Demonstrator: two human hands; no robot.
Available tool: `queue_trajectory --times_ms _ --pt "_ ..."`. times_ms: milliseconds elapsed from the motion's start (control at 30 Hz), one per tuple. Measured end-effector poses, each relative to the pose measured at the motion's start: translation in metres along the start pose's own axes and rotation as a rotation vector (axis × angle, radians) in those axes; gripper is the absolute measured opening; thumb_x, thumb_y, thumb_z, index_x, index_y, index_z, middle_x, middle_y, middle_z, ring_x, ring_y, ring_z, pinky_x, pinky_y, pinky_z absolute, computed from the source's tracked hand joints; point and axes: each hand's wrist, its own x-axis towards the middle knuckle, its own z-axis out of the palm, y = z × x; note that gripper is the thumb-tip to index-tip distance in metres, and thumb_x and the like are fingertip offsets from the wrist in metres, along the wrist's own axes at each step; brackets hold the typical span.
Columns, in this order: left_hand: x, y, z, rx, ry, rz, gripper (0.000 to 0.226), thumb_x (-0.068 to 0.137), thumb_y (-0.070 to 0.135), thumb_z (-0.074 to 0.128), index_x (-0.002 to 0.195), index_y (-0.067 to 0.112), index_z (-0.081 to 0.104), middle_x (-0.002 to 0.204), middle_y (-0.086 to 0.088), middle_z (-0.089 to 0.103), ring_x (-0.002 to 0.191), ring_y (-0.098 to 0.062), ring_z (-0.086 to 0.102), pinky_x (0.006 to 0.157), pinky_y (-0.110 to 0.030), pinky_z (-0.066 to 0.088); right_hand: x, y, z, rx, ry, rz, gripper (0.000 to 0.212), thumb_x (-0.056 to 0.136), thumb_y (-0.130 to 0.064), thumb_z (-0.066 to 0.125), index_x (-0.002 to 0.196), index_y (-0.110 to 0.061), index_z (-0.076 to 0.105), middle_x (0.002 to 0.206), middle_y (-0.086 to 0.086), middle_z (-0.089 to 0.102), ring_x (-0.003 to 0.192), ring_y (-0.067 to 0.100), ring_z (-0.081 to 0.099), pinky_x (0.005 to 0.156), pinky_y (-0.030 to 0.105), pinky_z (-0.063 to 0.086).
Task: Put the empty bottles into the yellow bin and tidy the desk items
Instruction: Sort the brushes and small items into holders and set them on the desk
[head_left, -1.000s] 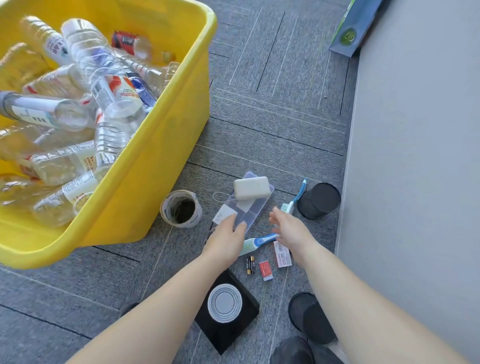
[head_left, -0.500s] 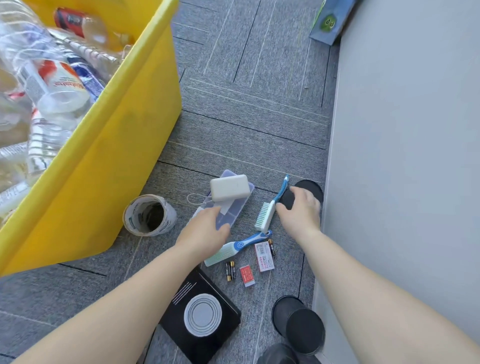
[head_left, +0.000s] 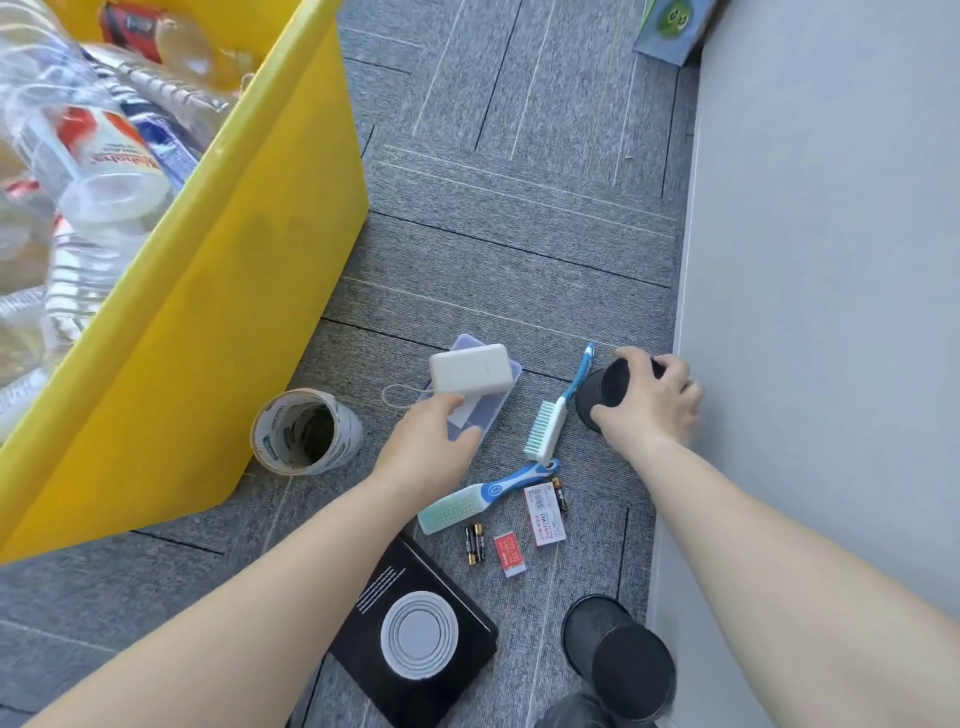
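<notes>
Your right hand has tipped the black cup and grips it. Your left hand pinches the clear box. Bottles fill the yellow bin. Tilt the box and the white block slides off.

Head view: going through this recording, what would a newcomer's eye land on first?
The big yellow bin at upper left dominates, heaped with clear empty bottles. On the grey carpet beside it lies a scatter of small items. There the right hand grips a black cup close to the wall, and the left hand rests on a clear case with a white power bank on top.
</notes>
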Motion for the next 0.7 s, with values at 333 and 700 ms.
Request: queue_trajectory --times_ms 333,700 --pt "-0.039 0.023 -0.038 -0.323 0.05 -0.018 0.045 0.091 0.033 0.06 0.132 0.018 0.05 0.124 0.004 0.057 0.107 -0.011 0.052 0.092 -0.03 0.043 -0.062 -0.033 -0.032 1.252 -0.449 0.214 0.057 0.07 -0.037 0.075 0.12 -0.039 0.049 0.117 0.009 0.063 0.099 0.026 0.064 0.079 0.039 0.051" --pt "-0.073 -0.014 -0.046 -0.032 0.094 0.183 0.003 0.092 0.025 0.057 0.095 0.024 0.056 0.088 0.008 0.057 0.072 -0.004 0.049 0.071 -0.026 0.039 -0.1 -0.024 -0.008 1.083 -0.854 0.242 0.024 0.092 -0.043 0.054 0.106 -0.025 0.059 0.11 0.003 0.066 0.092 0.025 0.06 0.095 0.04 0.046"
